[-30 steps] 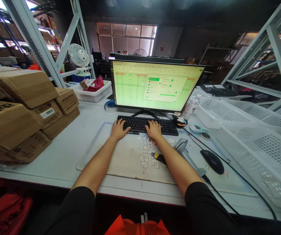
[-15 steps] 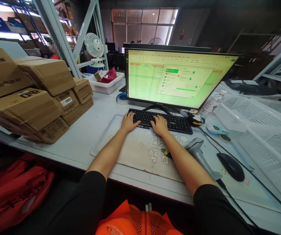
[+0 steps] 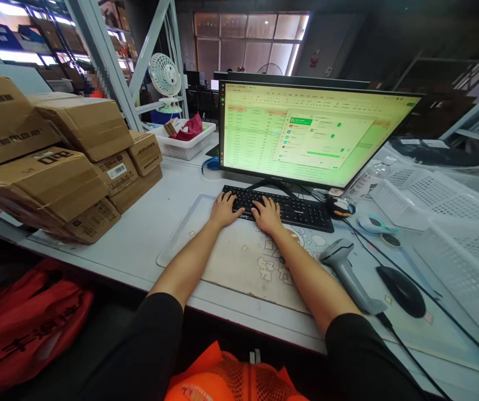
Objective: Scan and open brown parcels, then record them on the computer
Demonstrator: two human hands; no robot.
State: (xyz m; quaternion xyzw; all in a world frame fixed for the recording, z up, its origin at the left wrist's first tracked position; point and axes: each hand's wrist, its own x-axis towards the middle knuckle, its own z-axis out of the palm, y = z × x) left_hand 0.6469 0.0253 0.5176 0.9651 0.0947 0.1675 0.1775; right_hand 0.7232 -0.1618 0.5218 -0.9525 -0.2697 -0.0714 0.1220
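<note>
"Where is the keyboard placed?"
"Before the monitor; left hand and right hand are rested on its keys, spread, nothing gripped."
"What has been changed?"
"The right hand has been shifted leftward; typing is seemingly continued, though presses cannot be discerned."

The upper right is dim; pale light comes through the window at top centre, the monitor glows yellow-green, and white baskets (far right) look stretched and soft.
</note>
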